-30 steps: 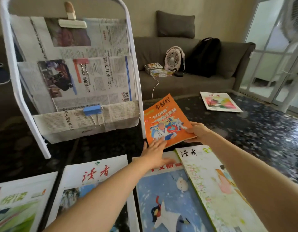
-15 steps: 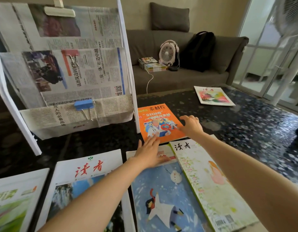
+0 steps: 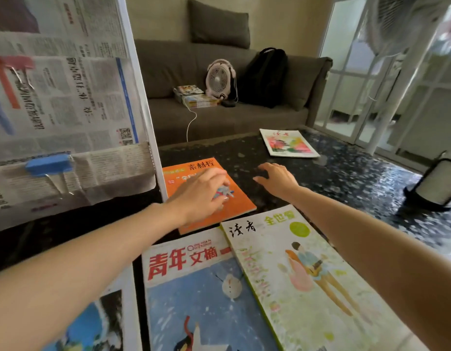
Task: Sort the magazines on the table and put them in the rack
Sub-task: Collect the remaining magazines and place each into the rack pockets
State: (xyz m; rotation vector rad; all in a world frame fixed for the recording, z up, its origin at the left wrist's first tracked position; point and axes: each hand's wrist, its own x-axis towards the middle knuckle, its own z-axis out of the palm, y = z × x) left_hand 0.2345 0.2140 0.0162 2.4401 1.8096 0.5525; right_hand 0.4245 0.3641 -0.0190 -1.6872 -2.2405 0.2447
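An orange magazine (image 3: pixel 239 201) lies flat on the dark table beside the white rack (image 3: pixel 146 115). My left hand (image 3: pixel 201 196) rests on its cover with fingers spread. My right hand (image 3: pixel 277 178) hovers open just right of it, over bare tabletop, holding nothing. Nearer me lie a blue snowman magazine (image 3: pixel 201 295) and a pale green magazine (image 3: pixel 303 277) overlapping its right edge. Another magazine (image 3: pixel 287 143) with a pink and green cover lies at the far side of the table. The rack holds clipped newspapers (image 3: pixel 67 102).
The dark speckled table (image 3: pixel 358 178) stretches to the right. A grey sofa (image 3: pixel 219 117) behind it carries a small fan (image 3: pixel 219 79), a black backpack (image 3: pixel 265 74) and stacked books (image 3: pixel 194 97). One more magazine (image 3: pixel 103 323) lies at the lower left. A standing fan's base (image 3: pixel 432 183) is on the right.
The orange magazine went from tilted up in my right hand to flat on the table. My right hand let go and moved right; my left hand moved forward onto its cover.
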